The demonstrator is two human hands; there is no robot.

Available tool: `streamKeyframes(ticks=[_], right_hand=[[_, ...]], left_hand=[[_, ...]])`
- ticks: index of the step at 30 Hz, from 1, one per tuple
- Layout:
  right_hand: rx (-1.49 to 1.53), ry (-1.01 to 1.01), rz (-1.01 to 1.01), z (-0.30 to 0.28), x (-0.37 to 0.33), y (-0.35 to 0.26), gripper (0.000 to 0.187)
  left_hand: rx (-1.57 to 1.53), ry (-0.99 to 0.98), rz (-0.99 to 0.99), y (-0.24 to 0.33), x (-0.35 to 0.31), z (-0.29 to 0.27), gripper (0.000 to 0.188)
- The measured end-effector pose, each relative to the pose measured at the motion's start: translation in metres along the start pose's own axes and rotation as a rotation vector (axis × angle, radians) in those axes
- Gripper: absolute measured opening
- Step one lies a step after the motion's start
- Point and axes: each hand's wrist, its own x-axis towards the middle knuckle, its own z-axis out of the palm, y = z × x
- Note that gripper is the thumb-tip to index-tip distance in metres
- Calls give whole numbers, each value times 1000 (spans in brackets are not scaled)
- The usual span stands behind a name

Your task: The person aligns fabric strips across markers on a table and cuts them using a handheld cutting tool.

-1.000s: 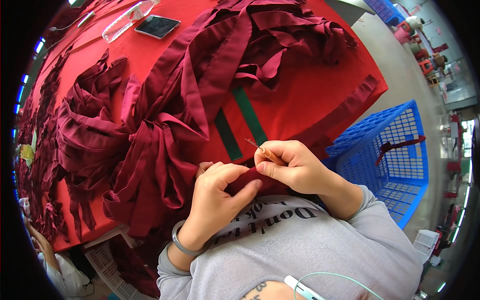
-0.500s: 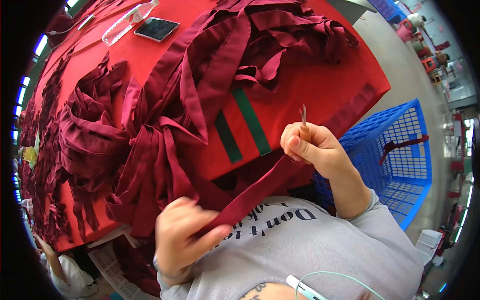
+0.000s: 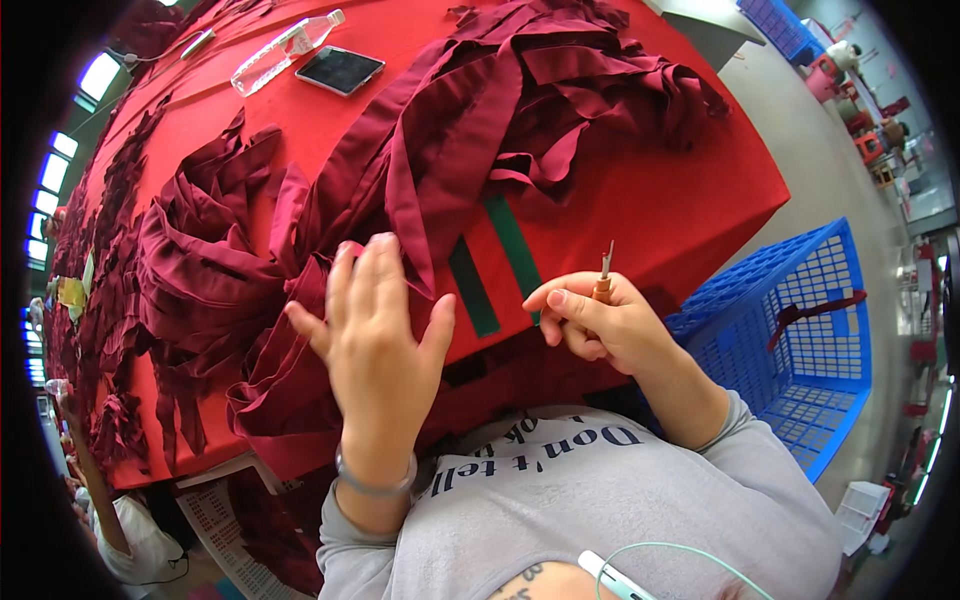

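Note:
My left hand (image 3: 378, 325) is open, fingers stretched out and back upward, over the near edge of a gathered bundle of burgundy fabric strips (image 3: 210, 235). Whether its fingertips touch the cloth I cannot tell. My right hand (image 3: 610, 320) is closed around a seam ripper (image 3: 603, 290); its short wooden handle and thin metal tip point up from the fist. Two dark green strips (image 3: 472, 290) lie on the red-covered table (image 3: 690, 220) between my hands. More burgundy strips (image 3: 460, 90) trail from the bundle to the far side.
A phone (image 3: 340, 71) and a clear plastic bottle (image 3: 285, 52) lie far left on the table. Right of the table stands a blue plastic crate (image 3: 822, 400) with a burgundy strip over it. Another person's arm (image 3: 105, 500) shows at the lower left.
The burgundy strip stretched between my hands has left my right hand. My left hand has moved forward to the bundle and opened. The right hand has lowered slightly, still holding the seam ripper.

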Motion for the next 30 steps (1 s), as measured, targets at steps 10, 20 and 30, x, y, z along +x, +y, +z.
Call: streamKeyframes(ticks=[10,20,30], right_hand=[[163,73,124,12,45,11,36],[488,-454,-668,-55,12,-84,34],[87,467,-930,-71,-90,-80,40]], left_hand=[[-460,-201,471,-31,-11,-3,11],[-375,160,167,-38,-20,9,33],[-166,229,-77,-60,-4,28,63]])
